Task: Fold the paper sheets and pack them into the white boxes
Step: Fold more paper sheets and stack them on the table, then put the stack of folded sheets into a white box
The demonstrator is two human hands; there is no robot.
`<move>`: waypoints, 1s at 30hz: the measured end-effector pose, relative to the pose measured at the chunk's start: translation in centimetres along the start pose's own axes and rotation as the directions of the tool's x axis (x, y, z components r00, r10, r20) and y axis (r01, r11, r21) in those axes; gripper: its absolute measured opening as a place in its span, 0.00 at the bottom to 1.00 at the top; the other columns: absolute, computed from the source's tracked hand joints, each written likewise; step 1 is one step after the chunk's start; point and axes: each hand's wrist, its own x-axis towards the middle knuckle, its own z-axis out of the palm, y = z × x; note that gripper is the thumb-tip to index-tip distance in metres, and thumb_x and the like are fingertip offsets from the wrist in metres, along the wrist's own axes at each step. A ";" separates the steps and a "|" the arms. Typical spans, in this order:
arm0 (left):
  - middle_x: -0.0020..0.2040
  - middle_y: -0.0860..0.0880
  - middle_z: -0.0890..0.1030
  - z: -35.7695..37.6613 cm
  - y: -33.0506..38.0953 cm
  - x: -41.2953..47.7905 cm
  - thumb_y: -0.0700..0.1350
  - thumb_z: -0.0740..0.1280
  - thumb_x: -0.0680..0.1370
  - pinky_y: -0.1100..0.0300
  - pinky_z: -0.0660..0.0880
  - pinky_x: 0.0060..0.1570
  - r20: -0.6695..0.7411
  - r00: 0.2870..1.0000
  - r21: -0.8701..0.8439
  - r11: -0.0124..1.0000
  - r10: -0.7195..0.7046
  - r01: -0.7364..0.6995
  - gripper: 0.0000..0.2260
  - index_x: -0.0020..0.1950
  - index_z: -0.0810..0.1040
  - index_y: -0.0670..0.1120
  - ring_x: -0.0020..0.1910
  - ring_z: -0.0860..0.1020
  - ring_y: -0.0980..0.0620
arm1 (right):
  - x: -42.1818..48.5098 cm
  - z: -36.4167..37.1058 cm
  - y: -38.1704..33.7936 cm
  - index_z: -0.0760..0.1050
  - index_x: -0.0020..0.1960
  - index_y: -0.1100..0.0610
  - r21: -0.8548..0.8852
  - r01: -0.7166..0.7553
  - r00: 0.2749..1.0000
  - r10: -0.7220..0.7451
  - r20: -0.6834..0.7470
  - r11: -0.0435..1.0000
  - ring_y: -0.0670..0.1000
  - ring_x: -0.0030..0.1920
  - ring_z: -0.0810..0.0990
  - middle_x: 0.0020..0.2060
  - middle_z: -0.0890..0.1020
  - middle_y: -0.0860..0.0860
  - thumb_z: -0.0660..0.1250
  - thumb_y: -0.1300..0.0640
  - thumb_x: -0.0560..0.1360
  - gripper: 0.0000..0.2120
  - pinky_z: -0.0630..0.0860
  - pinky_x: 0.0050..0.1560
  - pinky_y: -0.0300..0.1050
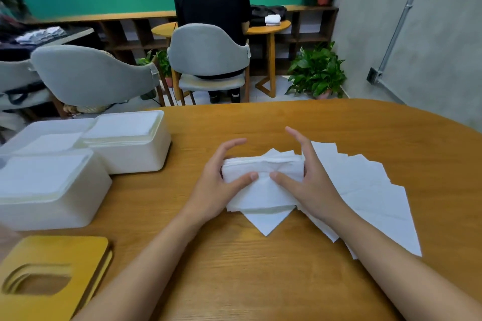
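A folded stack (263, 173) of white paper sheets lies on a wooden table (273, 281), near its middle. The left hand (219, 187) cups the stack's left end, with the thumb flat on top and the fingers arched over the far edge. The right hand (313, 185) cups the right end, its thumb pressed on top close to the left thumb and its forefinger lifted clear.

Under the stack, one sheet's corner pokes out toward the person. To the right of the stack, loose sheets (373, 190) lie fanned flat, running under the right forearm.

To the left of the stack, across a strip of bare wood, are three white boxes (130, 156), open-topped, touching one another, with white paper showing inside. Nearer the person than the boxes, by the table's edge, lies a pile of yellow lids (52, 250) with oval slots.

Beyond the stack, bare wood reaches the table's curved far edge. Past it, a seated person (211, 0) faces away.
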 end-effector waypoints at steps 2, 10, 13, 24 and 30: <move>0.53 0.59 0.81 -2.4 0.9 -0.3 0.49 0.78 0.77 0.57 0.81 0.48 -0.019 1.000 0.051 0.999 0.002 -0.001 0.25 0.71 0.74 0.63 0.50 0.81 0.54 | 0.6 0.9 -1.6 0.59 0.77 0.31 0.019 0.002 1.000 -0.002 0.018 1.000 0.33 0.68 0.72 0.70 0.66 0.24 0.76 0.53 0.78 0.38 0.73 0.68 0.41; 0.59 0.59 0.79 -12.3 3.4 -3.1 0.55 0.76 0.77 0.63 0.80 0.48 -0.144 0.988 0.186 0.979 -0.058 0.084 0.22 0.68 0.75 0.66 0.54 0.79 0.61 | 1.8 6.9 -7.9 0.86 0.54 0.40 0.005 0.070 0.973 -0.069 0.220 0.998 0.42 0.46 0.79 0.54 0.84 0.40 0.73 0.58 0.80 0.13 0.74 0.45 0.37; 0.61 0.57 0.80 -15.8 4.0 -4.6 0.59 0.76 0.75 0.61 0.82 0.51 -0.197 0.973 0.095 0.986 -0.119 0.140 0.27 0.70 0.71 0.70 0.55 0.81 0.62 | 2.5 10.0 -10.1 0.88 0.51 0.44 0.100 0.037 0.974 -0.058 0.218 0.994 0.43 0.45 0.80 0.54 0.86 0.43 0.73 0.61 0.79 0.12 0.77 0.42 0.37; 0.58 0.46 0.79 -32.9 2.4 -4.4 0.48 0.77 0.77 0.56 0.78 0.46 -0.396 0.901 0.163 0.952 -0.177 0.258 0.23 0.68 0.73 0.62 0.54 0.79 0.54 | 11.9 25.6 -15.4 0.86 0.55 0.45 0.182 0.026 0.957 -0.077 0.279 0.983 0.41 0.54 0.83 0.56 0.84 0.39 0.76 0.63 0.76 0.14 0.80 0.57 0.41; 0.50 0.42 0.79 -40.6 -1.8 -1.0 0.47 0.79 0.76 0.55 0.76 0.36 -0.490 0.856 0.279 0.900 -0.167 0.336 0.14 0.56 0.76 0.52 0.44 0.77 0.46 | 17.9 32.6 -16.6 0.84 0.60 0.48 -0.018 0.049 0.951 -0.041 0.305 0.999 0.48 0.41 0.78 0.45 0.80 0.50 0.77 0.58 0.74 0.16 0.74 0.38 0.38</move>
